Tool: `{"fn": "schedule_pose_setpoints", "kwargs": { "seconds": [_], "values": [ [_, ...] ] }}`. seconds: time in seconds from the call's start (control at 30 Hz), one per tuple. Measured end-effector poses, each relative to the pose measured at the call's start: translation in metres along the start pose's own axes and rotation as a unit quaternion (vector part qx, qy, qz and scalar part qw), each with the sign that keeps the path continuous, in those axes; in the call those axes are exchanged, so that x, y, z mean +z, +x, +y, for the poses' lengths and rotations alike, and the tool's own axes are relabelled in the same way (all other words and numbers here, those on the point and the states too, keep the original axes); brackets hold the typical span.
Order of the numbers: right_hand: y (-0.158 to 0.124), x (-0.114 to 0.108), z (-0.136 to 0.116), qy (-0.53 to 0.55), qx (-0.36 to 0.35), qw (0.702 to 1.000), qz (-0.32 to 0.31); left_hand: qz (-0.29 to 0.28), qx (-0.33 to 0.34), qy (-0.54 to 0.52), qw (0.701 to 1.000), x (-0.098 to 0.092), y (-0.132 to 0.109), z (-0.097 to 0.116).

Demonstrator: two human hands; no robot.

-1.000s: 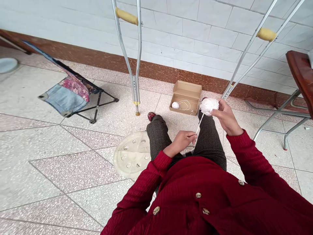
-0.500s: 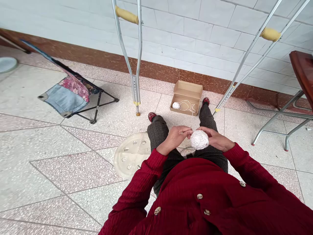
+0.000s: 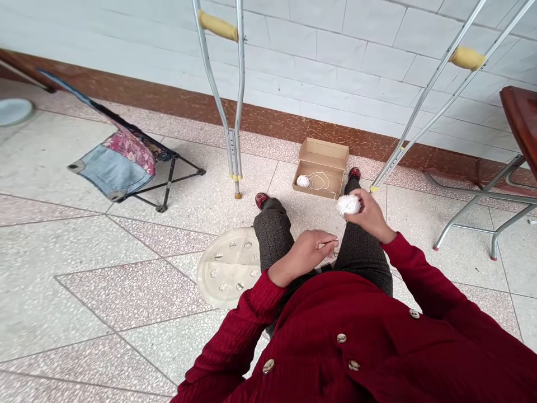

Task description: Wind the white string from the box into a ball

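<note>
Cupping a white ball of yarn [image 3: 348,206] in my right hand [image 3: 371,215], I hold it over my right trouser leg [image 3: 361,249], thumb and fingers curled around its side. My left hand [image 3: 309,252], lower and nearer my lap, pinches a white strand [image 3: 337,240], only a small bit of it showing at the fingertips. Beyond, an open cardboard box [image 3: 334,183] sits on the speckled floor [image 3: 201,210] by the tiled wall [image 3: 293,61], a smaller ball [image 3: 303,181] and loose loops inside. Metal crutches with yellow grips stand on either side; a low folding chair [image 3: 121,173] is off to the left.
</note>
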State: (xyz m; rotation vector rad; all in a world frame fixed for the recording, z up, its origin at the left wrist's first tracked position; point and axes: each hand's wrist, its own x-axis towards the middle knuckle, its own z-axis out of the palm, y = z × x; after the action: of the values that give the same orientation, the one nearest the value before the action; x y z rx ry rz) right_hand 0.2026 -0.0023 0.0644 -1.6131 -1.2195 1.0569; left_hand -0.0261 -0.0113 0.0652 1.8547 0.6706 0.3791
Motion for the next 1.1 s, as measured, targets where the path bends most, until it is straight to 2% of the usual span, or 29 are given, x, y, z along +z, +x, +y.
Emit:
{"fn": "schedule_pose_setpoints", "kwargs": {
  "seconds": [0.13, 0.3, 0.47, 0.57, 0.63, 0.77, 0.83, 0.9, 0.97, 1.03, 1.1],
  "values": [
    [-0.023, 0.012, 0.006, 0.081, 0.053, 0.982, -0.161, 0.076, 0.017, 0.085, 0.993, -0.021, 0.003, -0.009],
    [-0.052, 0.009, -0.008, 0.138, 0.049, 0.964, -0.220, 0.100, 0.012, 0.081, 0.992, -0.027, 0.013, -0.021],
    [-0.058, -0.012, -0.036, 0.213, 0.039, 0.949, -0.228, 0.113, -0.015, -0.010, 0.993, -0.011, 0.024, -0.019],
    [-0.042, -0.024, -0.053, 0.282, 0.026, 0.941, -0.185, 0.090, -0.032, -0.032, 0.995, 0.005, 0.022, -0.018],
    [-0.025, -0.028, -0.057, 0.279, 0.014, 0.952, -0.129, 0.059, -0.033, -0.041, 0.997, 0.014, 0.017, -0.015],
    [0.011, -0.019, -0.036, 0.137, -0.017, 0.990, 0.039, 0.029, -0.023, -0.018, 0.999, 0.020, 0.007, -0.005],
    [0.018, -0.007, -0.015, 0.038, -0.029, 0.997, 0.058, 0.033, -0.008, 0.014, 0.999, 0.015, 0.005, 0.001],
    [0.016, 0.006, 0.006, -0.056, -0.035, 0.997, 0.031, 0.054, 0.012, 0.056, 0.997, 0.004, 0.006, 0.005],
    [0.004, 0.016, 0.025, -0.095, -0.029, 0.995, -0.030, 0.090, 0.036, 0.098, 0.990, -0.010, 0.009, 0.005],
    [-0.011, 0.024, 0.036, -0.039, 0.021, 0.993, -0.110, 0.128, 0.060, 0.134, 0.981, -0.024, 0.013, 0.003],
    [-0.027, 0.027, 0.041, 0.092, 0.107, 0.975, -0.174, 0.144, 0.074, 0.156, 0.974, -0.037, 0.016, 0.000]
  ]
}}
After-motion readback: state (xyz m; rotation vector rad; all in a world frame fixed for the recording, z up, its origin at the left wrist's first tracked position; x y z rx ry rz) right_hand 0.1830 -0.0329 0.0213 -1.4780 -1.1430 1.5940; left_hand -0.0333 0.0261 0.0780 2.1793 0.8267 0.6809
